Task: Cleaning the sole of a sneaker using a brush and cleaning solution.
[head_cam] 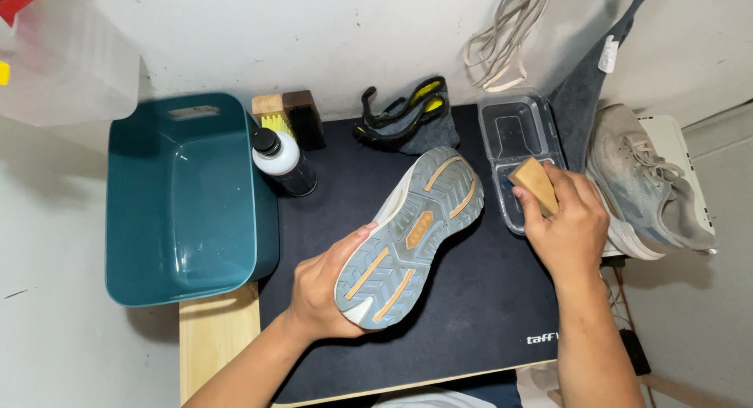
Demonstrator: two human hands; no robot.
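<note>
The left hand grips one grey shoe by its heel end, sole turned up, over the dark mat on the desk, while the right hand is closed around one tan block just above a clear plastic box, to the right of that shoe and apart from it. A second shoe lies at the far right, so two shoes in all. Also there: one teal tub, one bottle, two brushes, one bunch of laces.

White wall; wooden table under dark mat.
</note>
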